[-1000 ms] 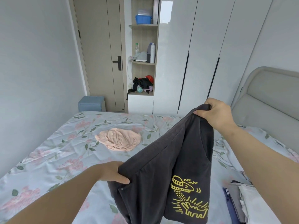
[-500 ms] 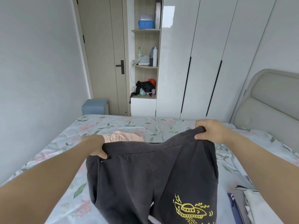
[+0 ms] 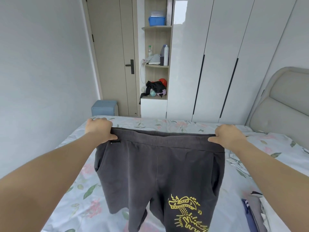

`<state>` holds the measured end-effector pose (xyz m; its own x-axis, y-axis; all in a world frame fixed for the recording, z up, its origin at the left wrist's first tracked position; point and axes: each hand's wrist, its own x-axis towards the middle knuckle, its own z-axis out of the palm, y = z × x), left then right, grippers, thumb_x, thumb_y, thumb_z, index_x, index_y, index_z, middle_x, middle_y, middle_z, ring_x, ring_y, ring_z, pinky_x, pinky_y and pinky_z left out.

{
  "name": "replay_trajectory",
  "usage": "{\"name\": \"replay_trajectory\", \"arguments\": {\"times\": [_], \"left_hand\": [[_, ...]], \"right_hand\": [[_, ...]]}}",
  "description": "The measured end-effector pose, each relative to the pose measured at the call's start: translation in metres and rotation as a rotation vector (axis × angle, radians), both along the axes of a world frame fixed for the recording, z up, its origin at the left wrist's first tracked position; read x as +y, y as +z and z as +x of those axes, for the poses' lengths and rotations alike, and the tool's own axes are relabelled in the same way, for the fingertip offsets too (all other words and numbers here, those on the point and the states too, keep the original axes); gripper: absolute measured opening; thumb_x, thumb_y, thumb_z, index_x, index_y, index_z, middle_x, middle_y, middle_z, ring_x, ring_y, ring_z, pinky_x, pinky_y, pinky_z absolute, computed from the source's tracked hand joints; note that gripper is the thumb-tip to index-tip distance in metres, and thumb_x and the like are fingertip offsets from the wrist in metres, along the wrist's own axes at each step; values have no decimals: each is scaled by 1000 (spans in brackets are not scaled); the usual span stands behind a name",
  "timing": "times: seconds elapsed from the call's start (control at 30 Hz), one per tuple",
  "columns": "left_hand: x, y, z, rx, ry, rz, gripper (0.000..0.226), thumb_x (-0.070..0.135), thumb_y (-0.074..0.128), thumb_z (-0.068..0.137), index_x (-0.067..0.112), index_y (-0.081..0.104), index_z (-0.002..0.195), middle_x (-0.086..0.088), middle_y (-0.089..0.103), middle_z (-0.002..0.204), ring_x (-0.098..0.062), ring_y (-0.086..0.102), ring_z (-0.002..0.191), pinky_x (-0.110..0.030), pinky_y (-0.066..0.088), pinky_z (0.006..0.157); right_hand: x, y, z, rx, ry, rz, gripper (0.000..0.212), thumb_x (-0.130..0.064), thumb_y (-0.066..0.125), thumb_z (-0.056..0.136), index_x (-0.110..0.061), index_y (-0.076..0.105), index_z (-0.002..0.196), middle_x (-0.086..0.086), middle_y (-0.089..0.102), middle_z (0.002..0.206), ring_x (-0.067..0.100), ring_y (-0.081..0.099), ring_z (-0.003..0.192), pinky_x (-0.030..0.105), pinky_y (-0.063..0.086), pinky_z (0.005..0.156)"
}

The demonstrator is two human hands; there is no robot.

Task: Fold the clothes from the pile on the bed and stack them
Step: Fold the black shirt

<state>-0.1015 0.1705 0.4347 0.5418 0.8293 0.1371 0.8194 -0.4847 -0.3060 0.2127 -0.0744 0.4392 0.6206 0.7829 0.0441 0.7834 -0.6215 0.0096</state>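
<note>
Dark grey cotton shorts with yellow print (image 3: 158,173) held spread above floral-sheeted bed (image 3: 78,190), waistband ends gripped by left hand (image 3: 100,131) and right hand (image 3: 227,136). Unfolded as yet; folded stack (image 3: 255,213) begun at right.

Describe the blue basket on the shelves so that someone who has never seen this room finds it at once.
Across the bed, find the open wooden shelf niche between the beige door and the white wardrobe. The blue basket stands on its highest visible shelf. It is the only bright blue thing there; bottles occupy the shelf below, a dark clothes bundle the lowest.
</note>
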Motion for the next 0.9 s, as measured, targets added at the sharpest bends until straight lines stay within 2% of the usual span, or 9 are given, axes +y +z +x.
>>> {"name": "replay_trajectory", "arguments": {"times": [0.13, 0.27, 0.37, 0.5, 0.6, 0.67, 0.77, 0.83, 0.9], "left_hand": [[4, -1, 3, -129, -52, -149, 32, 48, 58, 86, 21, 59, 101, -5, 50, 114, -25, 45, 109, -33, 38, 87], [4, -2, 3, -171, -175, -312, 23, 38, 60, 89, 19, 48, 82, 0, 53, 89, -21, 48, 92, -28, 36, 71], [2, -1, 1, -190, -268, -396, 21, 34, 61, 89, 26, 46, 76, 6, 51, 81, -20, 49, 88, -28, 35, 71], [2, 0, 0, -161, -308, -533, 13, 25, 59, 90, 26, 57, 103, 7, 58, 103, -16, 50, 100, -29, 40, 85], [-4, 2, 5, -47, -193, -467, 2, 23, 54, 87, 24, 54, 87, 3, 56, 98, -19, 49, 97, -31, 42, 82], [-9, 1, 8, -46, -105, -494, 11, 15, 51, 83, 24, 50, 77, 0, 54, 95, -22, 49, 95, -30, 40, 76], [-13, -1, 5, -152, -43, -619, 2, 18, 48, 70, 18, 50, 69, -5, 57, 88, -24, 50, 86, -30, 35, 70], [-13, -2, -2, -300, -32, -761, 10, 24, 48, 54, 18, 50, 61, -2, 53, 77, -22, 46, 75, -31, 31, 67], [-13, -1, -8, -439, -16, -889, 16, 31, 58, 56, 19, 60, 66, 4, 60, 79, -19, 52, 78, -31, 38, 74]], "right_hand": [[-2, -6, 2, 105, 2, 140, 26, -18, 62, 88, -11, 39, 78, 4, 48, 75, 24, 47, 78, 27, 33, 53], [-8, -17, 13, 168, 53, 44, 28, -7, 57, 89, -11, 52, 115, 14, 56, 108, 29, 54, 104, 33, 45, 84], [-13, -29, 17, 148, 105, -76, 14, -6, 51, 90, -10, 65, 94, 9, 59, 109, 26, 54, 110, 28, 43, 86], [-17, -43, 9, 217, 63, -81, 20, -6, 41, 95, -15, 47, 78, 10, 44, 101, 25, 47, 101, 27, 33, 74], [-15, -51, 2, 297, 51, -24, 11, -5, 34, 97, -8, 41, 90, 16, 53, 100, 24, 46, 86, 28, 32, 67], [-14, -54, -4, 340, 44, 52, 8, -4, 32, 97, -6, 39, 95, 13, 53, 87, 25, 47, 81, 30, 32, 60], [-14, -56, -9, 413, 28, 194, 5, -4, 33, 96, -7, 37, 96, 5, 46, 71, 19, 44, 67, 27, 30, 52], [-18, -54, -11, 481, 16, 295, 7, -7, 37, 96, -11, 41, 92, 4, 47, 73, 16, 43, 65, 27, 31, 54], [-22, -50, -13, 617, 4, 438, 11, -17, 46, 96, -17, 46, 85, 1, 52, 80, 15, 47, 72, 26, 33, 61]]}}
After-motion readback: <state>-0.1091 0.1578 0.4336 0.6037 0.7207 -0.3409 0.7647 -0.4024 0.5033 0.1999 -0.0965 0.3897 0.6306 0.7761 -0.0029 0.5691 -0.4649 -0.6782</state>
